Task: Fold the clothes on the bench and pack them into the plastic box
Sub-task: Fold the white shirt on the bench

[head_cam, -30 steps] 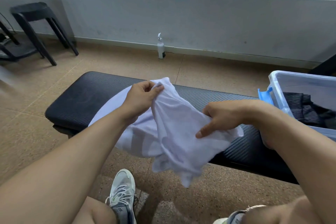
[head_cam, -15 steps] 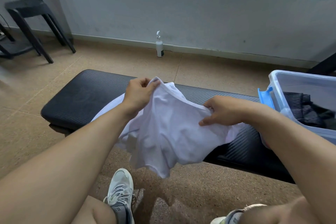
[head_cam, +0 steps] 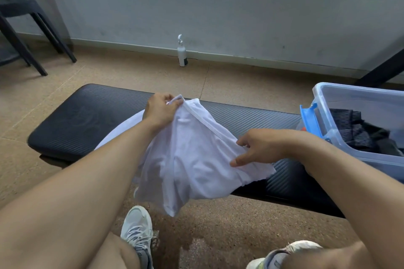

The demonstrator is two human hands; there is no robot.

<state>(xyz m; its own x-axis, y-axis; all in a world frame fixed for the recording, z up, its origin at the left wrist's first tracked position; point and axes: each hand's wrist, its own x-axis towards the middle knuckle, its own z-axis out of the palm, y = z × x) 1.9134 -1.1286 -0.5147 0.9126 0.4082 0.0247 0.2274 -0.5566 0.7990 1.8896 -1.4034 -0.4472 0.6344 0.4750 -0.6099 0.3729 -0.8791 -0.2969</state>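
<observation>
I hold the white garment (head_cam: 196,159) above the black bench (head_cam: 87,120) at the frame's centre: my left hand (head_cam: 160,111) pinches its piped edge up top, my right hand (head_cam: 260,148) grips the same edge lower right. The plastic box (head_cam: 349,98) sits at the right edge, dark clothes (head_cam: 360,131) inside it.

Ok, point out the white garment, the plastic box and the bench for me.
white garment (head_cam: 196,159), head view, on the middle of the hanging cloth.
plastic box (head_cam: 358,98), head view, on its bare far wall.
bench (head_cam: 87,120), head view, on the bare left part of the black pad.
</observation>
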